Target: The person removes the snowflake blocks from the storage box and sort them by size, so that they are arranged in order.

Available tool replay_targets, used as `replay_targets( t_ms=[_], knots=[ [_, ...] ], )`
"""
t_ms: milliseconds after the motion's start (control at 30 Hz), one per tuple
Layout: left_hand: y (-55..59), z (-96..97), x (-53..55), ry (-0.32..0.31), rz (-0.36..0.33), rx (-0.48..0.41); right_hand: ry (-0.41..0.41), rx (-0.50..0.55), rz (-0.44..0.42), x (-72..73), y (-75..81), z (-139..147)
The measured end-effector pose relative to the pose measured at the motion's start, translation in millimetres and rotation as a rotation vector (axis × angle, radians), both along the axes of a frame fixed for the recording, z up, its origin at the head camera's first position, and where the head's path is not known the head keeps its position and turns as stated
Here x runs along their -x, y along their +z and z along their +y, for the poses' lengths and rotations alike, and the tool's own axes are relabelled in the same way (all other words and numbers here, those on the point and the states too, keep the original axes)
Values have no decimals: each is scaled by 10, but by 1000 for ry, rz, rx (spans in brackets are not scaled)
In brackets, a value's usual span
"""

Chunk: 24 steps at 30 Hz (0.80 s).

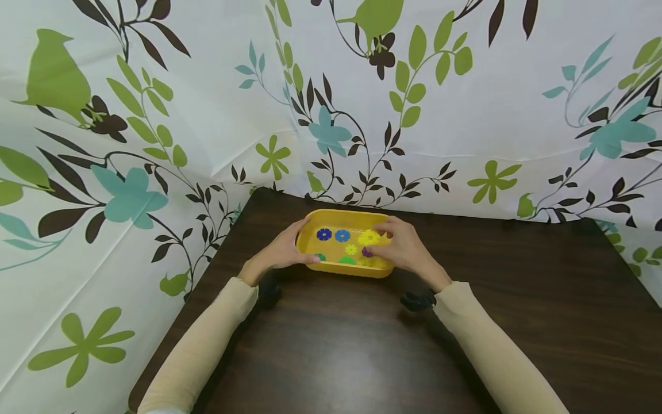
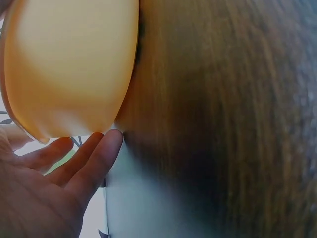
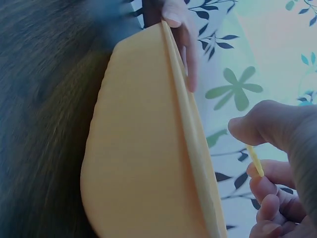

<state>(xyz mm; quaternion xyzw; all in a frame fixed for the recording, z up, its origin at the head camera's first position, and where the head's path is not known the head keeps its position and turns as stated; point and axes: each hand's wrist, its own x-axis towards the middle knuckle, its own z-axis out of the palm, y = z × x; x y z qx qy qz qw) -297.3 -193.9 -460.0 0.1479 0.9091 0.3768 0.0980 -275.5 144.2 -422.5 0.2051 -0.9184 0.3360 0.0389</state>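
Observation:
A yellow plastic tray (image 1: 351, 270) stands near the back of the table, with several small notched discs in it. My left hand (image 1: 283, 248) holds its left end, thumb over the near rim and fingers against the end wall. Over the right end, my right hand (image 1: 408, 246) pinches a thin yellow disc (image 3: 255, 161) between thumb and fingers. Inside the tray show a dark blue disc (image 1: 320, 234), a blue disc (image 1: 338, 236), a small yellow disc (image 1: 351, 249) and a purple disc (image 1: 366, 252). The near wall partly hides a green disc (image 1: 347, 260).
The dark wooden table (image 1: 331, 345) reaches back to a patterned cloth (image 1: 207, 115) with leaves, flowers and birds, which hangs behind it and along the left side. Black wrist straps (image 1: 418, 301) sit below both wrists, close over the table.

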Motion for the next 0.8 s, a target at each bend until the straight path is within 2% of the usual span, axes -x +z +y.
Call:
replay_targets(
  t_ms=[200, 400, 567, 800],
  knots=[
    [-5, 5, -3, -3, 11, -11, -32, 41, 20, -87, -23, 280],
    [-8, -10, -23, 6, 46, -18, -92, 65, -17, -135, -100, 543],
    [-4, -21, -23, -15, 87, -14, -141, 86, -42, -146, -173, 728],
    [-13, -11, -32, -15, 82, -7, -188, 65, -102, -114, -302, 877]
  ],
)
